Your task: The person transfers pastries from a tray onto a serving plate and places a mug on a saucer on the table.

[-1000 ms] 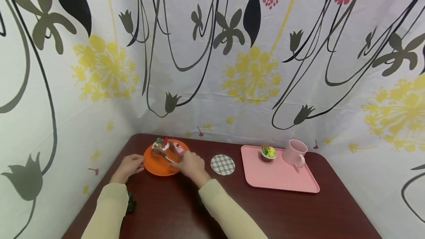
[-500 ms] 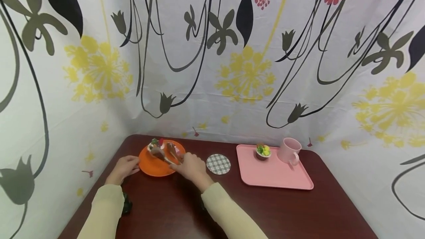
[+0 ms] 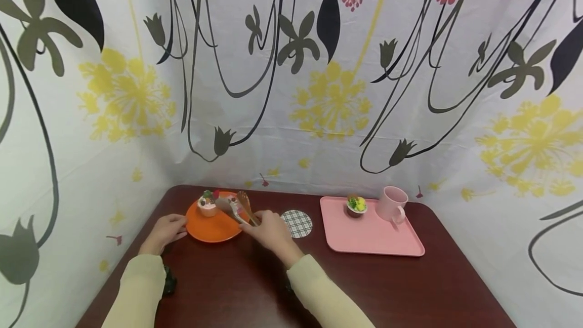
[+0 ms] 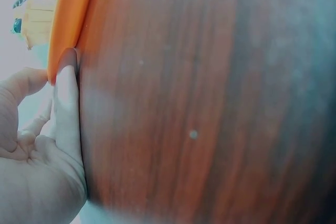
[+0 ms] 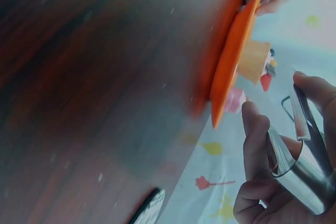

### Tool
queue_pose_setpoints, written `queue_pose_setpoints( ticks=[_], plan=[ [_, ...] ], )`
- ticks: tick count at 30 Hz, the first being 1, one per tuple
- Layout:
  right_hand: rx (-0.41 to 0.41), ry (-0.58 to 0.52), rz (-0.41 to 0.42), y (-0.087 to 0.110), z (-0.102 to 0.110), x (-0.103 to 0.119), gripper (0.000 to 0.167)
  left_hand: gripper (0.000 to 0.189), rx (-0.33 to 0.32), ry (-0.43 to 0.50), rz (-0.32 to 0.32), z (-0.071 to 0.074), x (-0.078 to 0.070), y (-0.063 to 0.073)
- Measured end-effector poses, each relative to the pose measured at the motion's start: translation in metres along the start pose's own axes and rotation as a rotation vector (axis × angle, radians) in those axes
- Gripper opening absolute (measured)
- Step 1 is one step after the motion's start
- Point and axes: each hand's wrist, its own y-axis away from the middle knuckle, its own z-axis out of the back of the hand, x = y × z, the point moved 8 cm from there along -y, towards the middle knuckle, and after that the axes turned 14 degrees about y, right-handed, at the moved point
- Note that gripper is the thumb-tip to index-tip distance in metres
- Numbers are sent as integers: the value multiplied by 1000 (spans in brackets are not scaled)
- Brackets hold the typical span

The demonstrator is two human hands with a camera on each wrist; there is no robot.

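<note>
Our right grip point(image 3: 272, 230) pinches tongs point(image 5: 314, 181), our left grip point(image 3: 164, 232) the plate point(image 3: 210, 231). A sideways sweep could topple the cupcake point(image 3: 208, 210).

We have plate point(image 3: 206, 229) left, cupcake point(image 3: 208, 210) on it | coaster point(image 3: 299, 224) right of plate, left of tray point(image 3: 371, 239) | on tray: food cup point(image 3: 357, 207), mug point(image 3: 390, 203) to its right

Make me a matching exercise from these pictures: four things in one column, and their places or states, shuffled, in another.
Things:
1. tongs
2. plate
3. mug
4. coaster

Places or states:
A. pink, standing on the tray
B. checked, flat on the table
C. held in the right hand
D. orange, with the left hand at its rim

Right pairs: 1-C, 2-D, 3-A, 4-B.
</note>
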Motion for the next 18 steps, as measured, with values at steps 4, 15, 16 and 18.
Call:
queue_pose_setpoints(
  ticks=[4,15,16,18],
  plan=[
    [-30,26,18,4,8,-8,53,58,1,-3,10,-1,0,1],
    [-82,78,46,33,38,-36,54,60,26,0,-8,-6,-6,4],
    [-84,81,39,35,40,-40,56,60,26,0,-8,-6,-6,4],
    [-94,92,24,39,42,-48,56,60,29,0,-7,-5,-5,4]
  ],
)
